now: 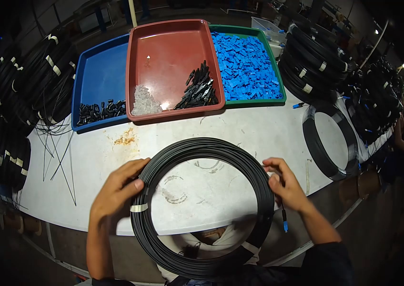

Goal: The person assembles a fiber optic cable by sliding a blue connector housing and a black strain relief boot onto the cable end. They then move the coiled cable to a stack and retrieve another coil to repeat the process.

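A coil of black cable (202, 147) leans over the near edge of the white table, bound with white tape (139, 208) at the left and at the lower right. My left hand (120, 186) grips the coil's left side, thumb on top of the strands. At the right side, my right hand (285, 185) is curled against the outer edge, thumb and forefinger close to the coil. From under its fingers hangs a cable end with a blue connector (285, 226); the curled fingers partly hide the cable there.
Three trays stand at the back: blue (99, 62) with black parts, red (168, 43) with clear and black pieces, green (274, 71) full of blue connector pieces. Cable coils (314, 62) are stacked right and left; another coil (328, 162) lies on the white table (102, 157) at right.
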The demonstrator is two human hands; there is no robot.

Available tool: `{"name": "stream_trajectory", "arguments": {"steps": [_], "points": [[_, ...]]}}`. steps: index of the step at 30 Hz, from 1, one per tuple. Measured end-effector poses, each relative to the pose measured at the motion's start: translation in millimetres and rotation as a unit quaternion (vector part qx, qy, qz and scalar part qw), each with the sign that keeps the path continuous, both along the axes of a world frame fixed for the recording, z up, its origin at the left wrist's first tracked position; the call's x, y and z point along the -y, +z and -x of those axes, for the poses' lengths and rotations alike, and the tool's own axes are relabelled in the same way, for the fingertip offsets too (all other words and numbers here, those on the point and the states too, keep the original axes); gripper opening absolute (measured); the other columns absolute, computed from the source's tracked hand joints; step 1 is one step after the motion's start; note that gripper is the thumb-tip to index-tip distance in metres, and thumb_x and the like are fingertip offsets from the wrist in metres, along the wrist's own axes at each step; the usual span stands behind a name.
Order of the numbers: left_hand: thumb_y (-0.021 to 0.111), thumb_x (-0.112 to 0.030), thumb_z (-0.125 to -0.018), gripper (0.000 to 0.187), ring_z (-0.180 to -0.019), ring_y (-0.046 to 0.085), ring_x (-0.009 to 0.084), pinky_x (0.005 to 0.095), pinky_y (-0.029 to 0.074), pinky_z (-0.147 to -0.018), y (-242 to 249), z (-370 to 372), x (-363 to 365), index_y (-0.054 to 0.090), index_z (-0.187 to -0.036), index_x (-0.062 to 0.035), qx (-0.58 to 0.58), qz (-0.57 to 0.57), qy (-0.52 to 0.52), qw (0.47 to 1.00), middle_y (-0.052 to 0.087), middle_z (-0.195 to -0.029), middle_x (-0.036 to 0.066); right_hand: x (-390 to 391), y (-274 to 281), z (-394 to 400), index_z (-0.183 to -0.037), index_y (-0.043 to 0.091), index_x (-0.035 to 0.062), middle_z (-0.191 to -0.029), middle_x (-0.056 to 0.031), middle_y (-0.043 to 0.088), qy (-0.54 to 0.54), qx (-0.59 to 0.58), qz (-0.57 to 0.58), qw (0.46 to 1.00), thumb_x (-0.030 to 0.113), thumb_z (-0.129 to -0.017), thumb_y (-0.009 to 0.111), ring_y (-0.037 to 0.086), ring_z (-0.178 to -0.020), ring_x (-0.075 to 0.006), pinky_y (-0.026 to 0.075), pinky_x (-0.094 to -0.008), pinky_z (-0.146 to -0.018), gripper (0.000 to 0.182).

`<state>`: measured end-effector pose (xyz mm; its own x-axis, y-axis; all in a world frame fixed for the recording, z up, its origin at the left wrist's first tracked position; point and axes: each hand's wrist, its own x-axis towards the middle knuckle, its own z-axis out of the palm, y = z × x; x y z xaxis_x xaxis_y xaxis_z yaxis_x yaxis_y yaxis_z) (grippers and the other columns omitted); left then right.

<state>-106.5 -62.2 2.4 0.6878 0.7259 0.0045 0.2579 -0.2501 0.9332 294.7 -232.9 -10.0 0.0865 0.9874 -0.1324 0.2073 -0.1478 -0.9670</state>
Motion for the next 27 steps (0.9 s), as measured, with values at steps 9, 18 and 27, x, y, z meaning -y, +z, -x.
{"name": "stream_trajectory", "arguments": {"steps": [9, 18, 27], "points": [[0.058, 0.011, -0.07, 0.075, -0.126, 0.056, 0.0241, 0.0313, 0.039, -0.11, -17, -29, 48, 0.05, -0.144, 0.0059, 0.052, 0.018, 0.22, 0.974, 0.059, -0.137, 0.017, 33, -11, 32, -0.133, 0.044, 0.0049, -0.107, -0.0006, 0.045, -0.18, -0.176, -0.061, 0.966, 0.019, -0.104, 0.058, 0.038, -0.058, -0.0006, 0.031, -0.0184, -0.047, 0.035], [0.063, 0.013, -0.071, 0.067, -0.126, 0.058, 0.0272, 0.0328, 0.043, -0.108, -15, -34, 52, 0.055, -0.138, 0.0092, 0.067, 0.054, 0.27, 0.959, 0.059, -0.139, 0.023, 54, -30, 40, -0.122, 0.051, 0.0006, -0.096, -0.0015, 0.052, -0.256, -0.115, -0.058, 0.958, 0.007, -0.104, 0.053, 0.042, -0.064, -0.0022, 0.036, -0.0187, -0.053, 0.02], [0.073, 0.0, -0.081, 0.057, -0.115, 0.065, 0.0272, 0.0343, 0.047, -0.103, -17, -31, 59, 0.059, -0.135, 0.0071, 0.031, 0.024, 0.292, 0.956, 0.066, -0.126, 0.023, 86, -42, 74, -0.146, 0.03, 0.0027, -0.122, -0.0056, 0.049, -0.241, -0.226, -0.119, 0.936, 0.019, -0.104, 0.048, 0.046, -0.078, -0.0037, 0.04, -0.0206, -0.066, 0.048]]}}
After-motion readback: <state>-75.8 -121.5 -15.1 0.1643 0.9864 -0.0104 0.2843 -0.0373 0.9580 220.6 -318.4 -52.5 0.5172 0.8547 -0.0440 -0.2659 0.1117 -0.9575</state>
